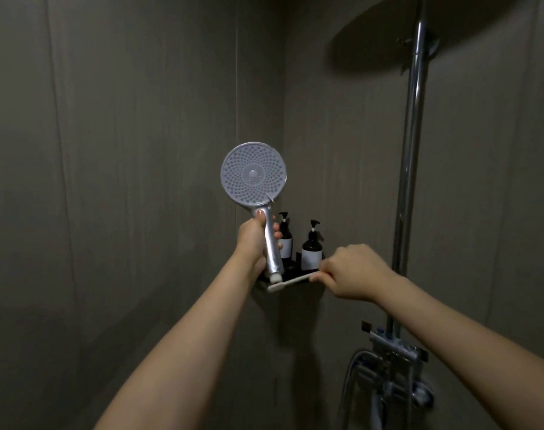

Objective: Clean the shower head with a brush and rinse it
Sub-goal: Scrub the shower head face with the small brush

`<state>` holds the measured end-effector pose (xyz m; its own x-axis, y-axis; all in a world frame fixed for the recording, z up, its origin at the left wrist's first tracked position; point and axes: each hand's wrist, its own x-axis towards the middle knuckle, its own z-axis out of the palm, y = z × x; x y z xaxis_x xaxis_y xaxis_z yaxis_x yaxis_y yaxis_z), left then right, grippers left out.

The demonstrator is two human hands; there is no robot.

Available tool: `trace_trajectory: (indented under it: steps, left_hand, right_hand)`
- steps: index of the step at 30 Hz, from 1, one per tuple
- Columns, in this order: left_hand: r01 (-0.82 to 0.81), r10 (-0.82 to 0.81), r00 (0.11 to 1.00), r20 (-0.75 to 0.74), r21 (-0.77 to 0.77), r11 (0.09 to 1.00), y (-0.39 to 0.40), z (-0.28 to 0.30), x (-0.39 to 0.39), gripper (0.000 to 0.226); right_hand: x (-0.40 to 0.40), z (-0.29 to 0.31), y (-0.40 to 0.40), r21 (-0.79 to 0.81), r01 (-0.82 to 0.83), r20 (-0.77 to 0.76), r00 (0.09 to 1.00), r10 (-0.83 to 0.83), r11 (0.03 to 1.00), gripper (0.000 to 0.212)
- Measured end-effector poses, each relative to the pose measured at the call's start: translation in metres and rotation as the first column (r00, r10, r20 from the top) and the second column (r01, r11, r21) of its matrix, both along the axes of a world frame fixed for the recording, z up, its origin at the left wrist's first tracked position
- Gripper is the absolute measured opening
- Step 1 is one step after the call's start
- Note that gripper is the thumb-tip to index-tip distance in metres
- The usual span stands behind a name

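A hand-held shower head [254, 174] with a round white nozzle face and a chrome handle stands upright, its face turned toward me. My left hand [254, 240] grips the chrome handle just below the face. A white brush [291, 282], shaped like a toothbrush, lies across the front edge of a black corner shelf [295, 268], its bristle end pointing left. My right hand [354, 273] pinches the brush's handle end at the shelf's right side.
Two dark pump bottles [311, 248] with white labels stand on the corner shelf. A chrome riser pipe [412, 150] runs up the right wall to a large overhead shower disc [419, 35]. The mixer valve [394, 358] and hose sit at the lower right.
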<state>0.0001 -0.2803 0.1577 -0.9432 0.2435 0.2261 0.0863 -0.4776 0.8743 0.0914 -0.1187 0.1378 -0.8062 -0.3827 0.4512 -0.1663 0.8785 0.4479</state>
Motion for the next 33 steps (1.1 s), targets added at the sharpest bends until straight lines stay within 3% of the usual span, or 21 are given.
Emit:
trace_trajectory:
  steps: [3,8,10,13,18,21,25,29,31,33]
  left_hand:
    - [0.020,-0.021,0.999,0.028,0.040,0.999,-0.002,0.002,-0.001,0.030]
    - [0.027,-0.033,0.996,0.089,0.069,0.997,-0.006,-0.005,-0.008,0.033]
    - [0.032,-0.041,0.993,0.112,0.087,0.996,-0.006,-0.009,-0.009,0.034]
    - [0.033,-0.048,0.991,0.127,0.123,0.992,-0.005,-0.013,-0.009,0.034]
    - [0.026,-0.052,0.991,0.122,0.208,0.978,-0.011,-0.001,-0.011,0.035]
    - [0.006,-0.031,0.992,0.120,0.205,0.979,-0.011,0.002,-0.012,0.035]
    - [-0.016,-0.013,0.991,0.133,0.214,0.977,-0.013,0.003,-0.014,0.036]
    - [-0.056,0.040,0.992,0.121,0.139,0.989,-0.011,-0.001,-0.016,0.034]
    - [-0.043,0.030,0.994,0.108,0.121,0.992,-0.008,-0.005,-0.015,0.034]
    - [-0.019,0.006,0.994,0.105,0.123,0.992,-0.009,-0.005,-0.014,0.036]
  right_hand:
    - [0.005,0.007,0.013,-0.111,0.157,-0.048,0.985,-0.163,0.981,0.048]
    - [0.008,0.004,0.011,0.040,-0.041,0.040,0.998,0.040,0.998,0.047]
    - [0.006,0.004,0.010,0.051,-0.039,0.010,0.999,0.038,0.998,0.049]
    - [0.003,0.001,0.011,-0.043,0.049,-0.069,0.996,-0.052,0.998,0.046]
    - [-0.001,-0.016,0.013,-0.230,0.068,-0.061,0.995,-0.084,0.971,0.041]
    - [-0.003,-0.021,0.013,-0.259,0.071,-0.076,0.993,-0.093,0.963,0.040]
    - [-0.002,-0.023,0.012,-0.303,0.069,-0.034,0.996,-0.083,0.950,0.039]
    - [-0.005,-0.026,0.003,-0.394,-0.017,0.068,0.997,0.047,0.919,0.043]
    - [-0.009,-0.027,0.000,-0.316,0.041,0.114,0.993,-0.004,0.948,0.042]
    - [-0.009,-0.020,0.010,-0.365,0.162,0.132,0.984,-0.121,0.917,0.042]
